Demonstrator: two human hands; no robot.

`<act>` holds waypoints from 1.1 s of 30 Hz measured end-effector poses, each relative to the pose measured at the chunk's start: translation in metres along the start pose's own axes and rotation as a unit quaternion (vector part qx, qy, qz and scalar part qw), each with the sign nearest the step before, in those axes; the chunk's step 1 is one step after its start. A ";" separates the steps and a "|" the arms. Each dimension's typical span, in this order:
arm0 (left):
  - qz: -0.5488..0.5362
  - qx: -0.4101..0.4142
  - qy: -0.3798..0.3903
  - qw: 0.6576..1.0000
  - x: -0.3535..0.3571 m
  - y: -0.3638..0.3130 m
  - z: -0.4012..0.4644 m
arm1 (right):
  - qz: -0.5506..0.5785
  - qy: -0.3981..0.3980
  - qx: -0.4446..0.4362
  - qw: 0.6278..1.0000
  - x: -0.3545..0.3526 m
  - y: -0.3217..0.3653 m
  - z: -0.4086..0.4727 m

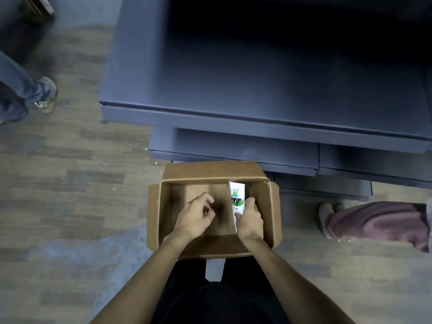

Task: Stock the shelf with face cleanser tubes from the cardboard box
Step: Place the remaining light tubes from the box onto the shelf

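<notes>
An open cardboard box stands on the floor in front of a dark grey shelf unit. Both my hands are inside the box. My right hand grips a white face cleanser tube with a green and black label, its upper end pointing toward the shelf. My left hand hovers over the box's left half with fingers curled and nothing in them. No other tube shows on the visible box bottom. The shelf surface looks bare and dark toward the back.
Lower shelf tiers step out toward the box. A person's leg and shoe stand at the left on the wooden floor. Another person's foot and pink trouser leg lie at the right of the box.
</notes>
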State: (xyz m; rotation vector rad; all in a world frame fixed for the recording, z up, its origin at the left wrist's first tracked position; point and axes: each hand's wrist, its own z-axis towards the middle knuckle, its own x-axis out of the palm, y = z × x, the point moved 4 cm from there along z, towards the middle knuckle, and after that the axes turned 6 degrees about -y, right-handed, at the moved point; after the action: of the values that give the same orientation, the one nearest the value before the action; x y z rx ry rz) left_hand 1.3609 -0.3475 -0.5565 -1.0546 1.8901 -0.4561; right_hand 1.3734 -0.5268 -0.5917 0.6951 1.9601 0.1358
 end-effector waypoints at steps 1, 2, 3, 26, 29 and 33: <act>0.001 0.014 -0.003 1.000 -0.008 -0.005 -0.002 | 0.021 0.000 -0.024 0.999 -0.006 0.003 -0.008; 0.004 0.030 -0.007 1.000 -0.016 -0.010 -0.005 | 0.043 0.000 -0.047 0.998 -0.013 0.006 -0.015; 0.007 0.047 -0.014 0.999 -0.025 -0.015 -0.007 | 0.064 -0.001 -0.069 0.996 -0.020 0.010 -0.021; -0.129 0.390 -0.244 0.878 -0.217 -0.236 -0.089 | 0.326 -0.140 -0.371 0.858 -0.280 0.188 -0.094; -0.131 0.442 -0.255 0.850 -0.239 -0.271 -0.106 | 0.329 -0.162 -0.413 0.834 -0.321 0.205 -0.104; -0.124 0.493 -0.256 0.822 -0.261 -0.315 -0.126 | 0.322 -0.183 -0.451 0.812 -0.370 0.224 -0.114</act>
State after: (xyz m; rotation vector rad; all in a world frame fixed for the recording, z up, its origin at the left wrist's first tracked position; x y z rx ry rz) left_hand 1.4695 -0.3267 -0.1432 -0.5939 0.8069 -1.0359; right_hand 1.4891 -0.5126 -0.1594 0.6260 1.0124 1.1759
